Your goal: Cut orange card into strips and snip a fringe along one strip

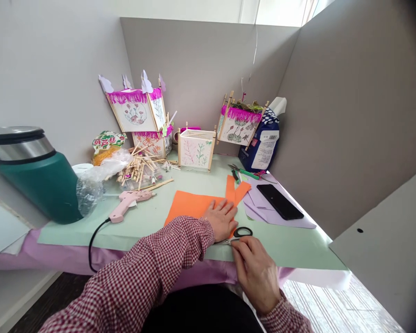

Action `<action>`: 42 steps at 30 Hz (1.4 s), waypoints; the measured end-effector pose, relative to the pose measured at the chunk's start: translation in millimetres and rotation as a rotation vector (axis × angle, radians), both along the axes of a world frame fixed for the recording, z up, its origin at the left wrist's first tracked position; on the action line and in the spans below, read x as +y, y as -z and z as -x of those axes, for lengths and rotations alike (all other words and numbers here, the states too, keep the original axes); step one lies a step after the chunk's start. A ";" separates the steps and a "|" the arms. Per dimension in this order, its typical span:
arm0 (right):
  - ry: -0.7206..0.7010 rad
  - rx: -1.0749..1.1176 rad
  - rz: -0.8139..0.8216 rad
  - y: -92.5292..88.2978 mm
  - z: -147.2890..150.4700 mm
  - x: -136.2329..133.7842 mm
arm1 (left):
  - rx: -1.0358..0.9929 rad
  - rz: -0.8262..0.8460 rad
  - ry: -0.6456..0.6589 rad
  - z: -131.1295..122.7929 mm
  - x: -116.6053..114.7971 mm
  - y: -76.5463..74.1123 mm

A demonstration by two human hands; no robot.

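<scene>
My left hand (223, 217) lies flat with its fingers stretched out on an orange paper sheet (190, 204) on the pale green table cover (149, 219). Just to its right, black-handled scissors (241, 232) lie on the cover by the sheet's edge. My right hand (254, 268) rests close to me with its fingertips touching the scissors' blade end; its fingers are curled, and I cannot see a firm grip. Two orange paper strips (236, 189) stand off the sheet's far corner.
A pink glue gun (130, 203) with a black cord lies left. A green flask (34, 173), a plastic bag, a heap of wooden sticks (140, 169), paper lanterns (138, 111), a glue jug (261, 143), green-handled scissors and a phone (279, 201) on lilac paper surround the sheet.
</scene>
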State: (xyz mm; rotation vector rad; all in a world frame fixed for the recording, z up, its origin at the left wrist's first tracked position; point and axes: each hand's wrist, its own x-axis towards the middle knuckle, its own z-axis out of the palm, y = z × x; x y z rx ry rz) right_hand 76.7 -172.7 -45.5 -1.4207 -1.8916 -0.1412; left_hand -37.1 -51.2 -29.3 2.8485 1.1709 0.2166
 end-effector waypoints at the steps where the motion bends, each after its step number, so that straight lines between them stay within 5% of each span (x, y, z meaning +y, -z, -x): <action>1: -0.012 -0.003 -0.005 -1.9 -4.0 2.3 | -0.014 -0.004 -0.044 -3.4 -1.1 0.6; 5: -0.048 -0.023 -0.010 -7.1 -20.8 10.9 | -0.082 -0.015 -0.274 -22.6 -3.5 0.9; 9: -0.074 -0.039 -0.001 -6.4 -28.0 16.2 | -0.139 0.123 -0.372 -24.8 4.1 -14.3; 14: -0.063 -0.025 -0.011 -4.0 -25.7 16.0 | -0.105 0.268 -0.176 18.6 11.3 -35.1; 19: -0.052 -0.026 -0.018 -2.2 -23.8 13.9 | 0.010 0.096 -0.033 55.6 2.5 -17.4; 23: -0.030 -0.031 -0.025 0.1 -16.0 13.3 | 0.064 0.002 -0.005 59.1 0.1 -5.4; 42: -0.016 -0.050 -0.029 -0.5 20.3 12.5 | 0.085 -0.032 -0.019 57.5 2.8 -1.7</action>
